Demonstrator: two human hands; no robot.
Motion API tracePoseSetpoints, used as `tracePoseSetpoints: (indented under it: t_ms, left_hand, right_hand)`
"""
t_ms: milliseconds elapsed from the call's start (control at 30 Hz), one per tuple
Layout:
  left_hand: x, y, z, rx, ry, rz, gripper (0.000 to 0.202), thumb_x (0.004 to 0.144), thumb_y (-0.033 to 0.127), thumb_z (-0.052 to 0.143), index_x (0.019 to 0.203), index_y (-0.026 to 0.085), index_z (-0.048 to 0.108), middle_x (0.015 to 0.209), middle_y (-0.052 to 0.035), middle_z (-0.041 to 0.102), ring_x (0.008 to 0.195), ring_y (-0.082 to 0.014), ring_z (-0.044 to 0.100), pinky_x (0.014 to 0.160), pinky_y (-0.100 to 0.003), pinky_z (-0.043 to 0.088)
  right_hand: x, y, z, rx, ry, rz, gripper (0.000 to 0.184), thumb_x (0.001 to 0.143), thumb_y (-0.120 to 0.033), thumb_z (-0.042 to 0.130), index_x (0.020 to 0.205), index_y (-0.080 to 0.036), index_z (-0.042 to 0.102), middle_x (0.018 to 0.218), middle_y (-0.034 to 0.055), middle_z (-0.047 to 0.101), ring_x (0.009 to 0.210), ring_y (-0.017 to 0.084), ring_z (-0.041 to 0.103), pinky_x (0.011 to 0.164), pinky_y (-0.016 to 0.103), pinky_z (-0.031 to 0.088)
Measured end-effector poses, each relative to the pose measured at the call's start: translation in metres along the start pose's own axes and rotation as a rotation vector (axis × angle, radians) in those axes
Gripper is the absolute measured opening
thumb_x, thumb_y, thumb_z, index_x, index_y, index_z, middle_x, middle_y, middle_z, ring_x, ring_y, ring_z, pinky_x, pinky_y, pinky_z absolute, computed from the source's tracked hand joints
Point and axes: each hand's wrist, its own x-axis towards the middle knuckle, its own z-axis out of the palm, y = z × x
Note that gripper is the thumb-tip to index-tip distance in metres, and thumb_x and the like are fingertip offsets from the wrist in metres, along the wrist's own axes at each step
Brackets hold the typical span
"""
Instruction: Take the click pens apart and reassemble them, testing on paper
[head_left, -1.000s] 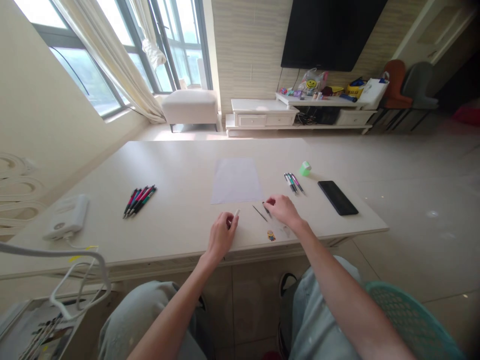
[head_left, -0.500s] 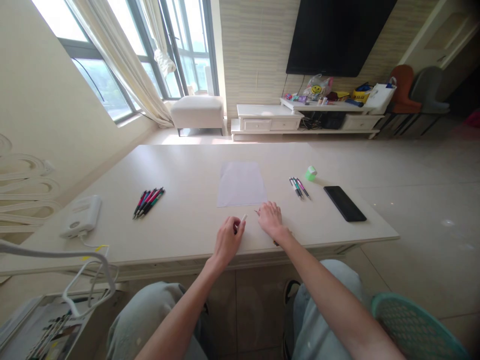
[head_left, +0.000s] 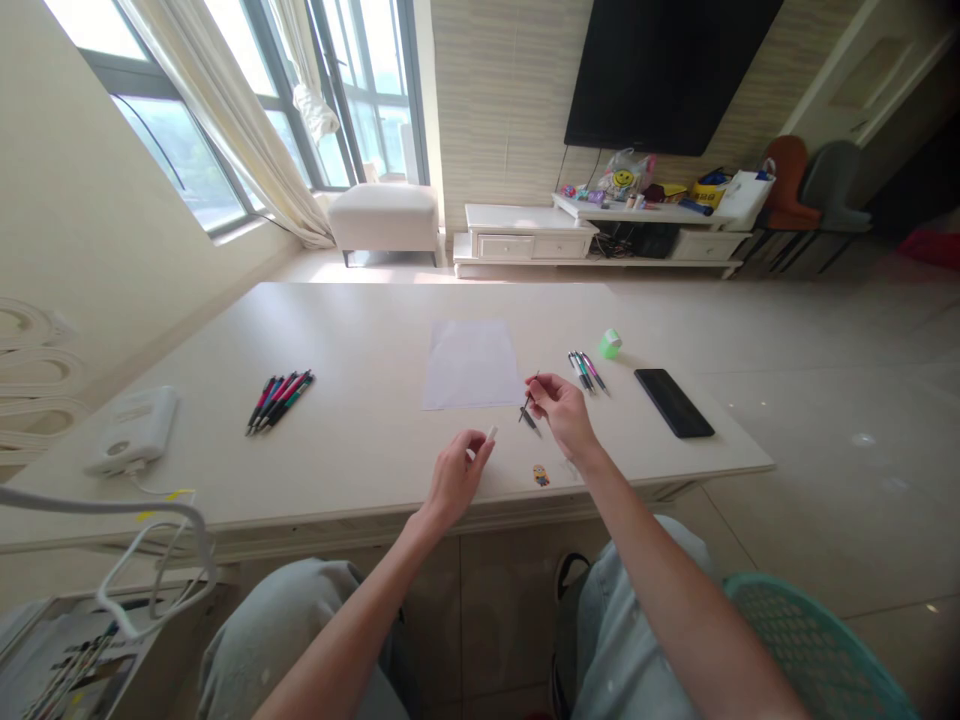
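Observation:
My left hand (head_left: 455, 478) is raised just above the table's near edge, its fingers pinching a small white pen part (head_left: 491, 432). My right hand (head_left: 562, 413) hovers close to the lower right corner of a white paper sheet (head_left: 471, 365). Its fingertips hold a slim dark pen piece (head_left: 529, 412). A small yellow cartoon sticker (head_left: 540, 475) lies on the table below my right hand. The two hands are apart, with a short gap between the held pieces.
On the pale table (head_left: 360, 470) lie a bundle of pens (head_left: 279, 402), another bundle (head_left: 585, 370), a green tape roll (head_left: 610, 343), a black phone (head_left: 673, 403) and a white box (head_left: 131, 430). A green basket (head_left: 810, 650) sits near my right knee.
My right hand has moved up the table toward the paper, with the dark pen piece now in its fingers. My left hand has shifted slightly right, still pinching the white part.

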Motion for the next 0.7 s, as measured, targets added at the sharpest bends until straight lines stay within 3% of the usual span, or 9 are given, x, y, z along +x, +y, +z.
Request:
tracePoseSetpoints:
  t_ms: [167, 433, 567, 700]
  left_hand:
    - [0.000, 0.001, 0.003, -0.003, -0.020, 0.016, 0.024, 0.088, 0.042, 0.044, 0.086, 0.021, 0.055, 0.083, -0.0016, 0.064, 0.068, -0.0121, 0.054, 0.063, -0.024, 0.042]
    - [-0.001, 0.003, 0.002, 0.028, -0.037, 0.049, 0.023, 0.089, 0.040, 0.044, 0.086, 0.021, 0.055, 0.083, -0.0016, 0.063, 0.068, -0.0124, 0.054, 0.064, -0.025, 0.044]
    - [-0.001, 0.004, 0.003, 0.027, 0.002, 0.052, 0.021, 0.088, 0.038, 0.045, 0.086, 0.020, 0.056, 0.082, -0.0018, 0.064, 0.071, -0.0126, 0.057, 0.064, -0.025, 0.045]
    - [0.000, 0.003, 0.003, 0.002, 0.022, 0.071, 0.017, 0.088, 0.035, 0.047, 0.087, 0.021, 0.056, 0.083, -0.0019, 0.064, 0.075, -0.0131, 0.059, 0.068, -0.025, 0.047]
  right_hand:
    - [-0.008, -0.001, 0.011, -0.017, 0.021, -0.107, 0.026, 0.073, -0.040, 0.067, 0.080, -0.017, 0.061, 0.068, 0.0011, 0.060, 0.054, 0.010, 0.051, 0.047, 0.023, 0.040]
    - [-0.012, -0.004, 0.017, -0.080, 0.061, -0.146, 0.027, 0.075, -0.043, 0.063, 0.082, -0.018, 0.059, 0.070, 0.0017, 0.061, 0.054, 0.010, 0.052, 0.048, 0.024, 0.044]
    - [-0.014, 0.000, 0.019, -0.160, -0.012, -0.109, 0.027, 0.073, -0.042, 0.065, 0.080, -0.017, 0.062, 0.072, 0.0039, 0.064, 0.057, 0.012, 0.055, 0.048, 0.024, 0.043]
    - [-0.015, 0.002, 0.020, -0.287, -0.101, -0.099, 0.024, 0.069, -0.040, 0.069, 0.074, -0.016, 0.065, 0.073, 0.0043, 0.067, 0.064, 0.014, 0.059, 0.057, 0.026, 0.047]
